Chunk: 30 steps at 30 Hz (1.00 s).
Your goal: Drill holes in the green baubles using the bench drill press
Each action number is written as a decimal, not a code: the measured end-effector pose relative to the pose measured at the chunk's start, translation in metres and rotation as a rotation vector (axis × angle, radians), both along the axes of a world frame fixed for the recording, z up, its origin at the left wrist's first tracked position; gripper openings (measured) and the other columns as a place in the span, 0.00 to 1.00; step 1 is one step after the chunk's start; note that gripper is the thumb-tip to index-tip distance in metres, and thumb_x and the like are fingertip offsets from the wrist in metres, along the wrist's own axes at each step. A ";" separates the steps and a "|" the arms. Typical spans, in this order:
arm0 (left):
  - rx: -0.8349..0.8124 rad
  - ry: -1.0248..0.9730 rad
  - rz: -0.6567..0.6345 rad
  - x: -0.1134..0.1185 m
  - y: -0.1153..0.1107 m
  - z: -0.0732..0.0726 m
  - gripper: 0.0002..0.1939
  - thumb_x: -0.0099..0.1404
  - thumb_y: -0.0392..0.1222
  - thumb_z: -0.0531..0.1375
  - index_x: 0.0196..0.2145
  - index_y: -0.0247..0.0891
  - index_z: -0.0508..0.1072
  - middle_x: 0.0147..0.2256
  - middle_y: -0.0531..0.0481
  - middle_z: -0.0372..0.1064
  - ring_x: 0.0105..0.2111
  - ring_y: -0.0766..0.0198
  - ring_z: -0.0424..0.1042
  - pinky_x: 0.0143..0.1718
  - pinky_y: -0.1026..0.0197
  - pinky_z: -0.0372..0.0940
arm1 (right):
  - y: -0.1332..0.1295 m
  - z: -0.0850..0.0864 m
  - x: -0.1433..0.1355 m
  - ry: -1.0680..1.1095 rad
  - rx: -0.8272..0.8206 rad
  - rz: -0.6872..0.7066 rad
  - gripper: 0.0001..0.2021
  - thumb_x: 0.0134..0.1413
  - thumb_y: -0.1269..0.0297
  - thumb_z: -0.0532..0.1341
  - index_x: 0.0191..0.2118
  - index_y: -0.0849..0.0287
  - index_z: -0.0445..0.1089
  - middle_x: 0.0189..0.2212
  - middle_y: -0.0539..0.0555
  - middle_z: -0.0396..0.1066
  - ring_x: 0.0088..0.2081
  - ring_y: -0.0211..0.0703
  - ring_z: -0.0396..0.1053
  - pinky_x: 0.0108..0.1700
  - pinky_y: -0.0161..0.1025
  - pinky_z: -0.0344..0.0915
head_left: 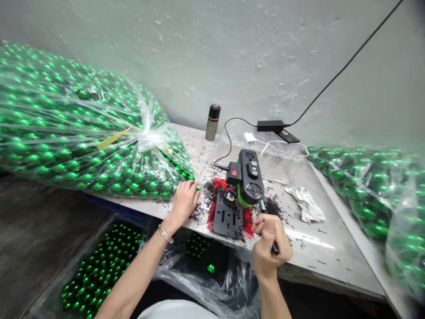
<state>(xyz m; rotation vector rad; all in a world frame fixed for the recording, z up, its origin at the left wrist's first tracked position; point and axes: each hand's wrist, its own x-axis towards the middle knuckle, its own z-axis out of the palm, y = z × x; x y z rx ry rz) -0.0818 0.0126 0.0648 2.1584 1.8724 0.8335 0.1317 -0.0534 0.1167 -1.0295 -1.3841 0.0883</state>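
Note:
My right hand [271,239] is wrapped round the black-gripped lever [275,248] of a small black and green bench drill press [251,177]. The machine stands on a slotted black base [227,217] over a red mat [247,221]. To its left, my left hand [186,199] is above the table with curled fingers, beside a big clear bag [83,146] of shiny green balls. A bit of shiny green, seemingly a ball [197,189], shows at its fingertips; the rest is hidden by the hand.
Black shavings [272,206] litter the table. A thermos [212,122], a power adapter [270,126] with cables and white gloves [307,204] lie around the machine. Another bag of green balls [368,190] is at right. Below the front edge are a bin of balls [102,266] and a plastic liner [189,274].

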 end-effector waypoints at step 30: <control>-0.743 -1.725 0.040 0.067 -0.014 -0.022 0.07 0.60 0.35 0.67 0.37 0.31 0.76 0.35 0.45 0.79 0.36 0.62 0.79 0.44 0.61 0.74 | -0.001 0.006 0.005 -0.154 0.052 0.047 0.14 0.61 0.77 0.52 0.25 0.57 0.62 0.21 0.48 0.65 0.28 0.37 0.68 0.30 0.35 0.63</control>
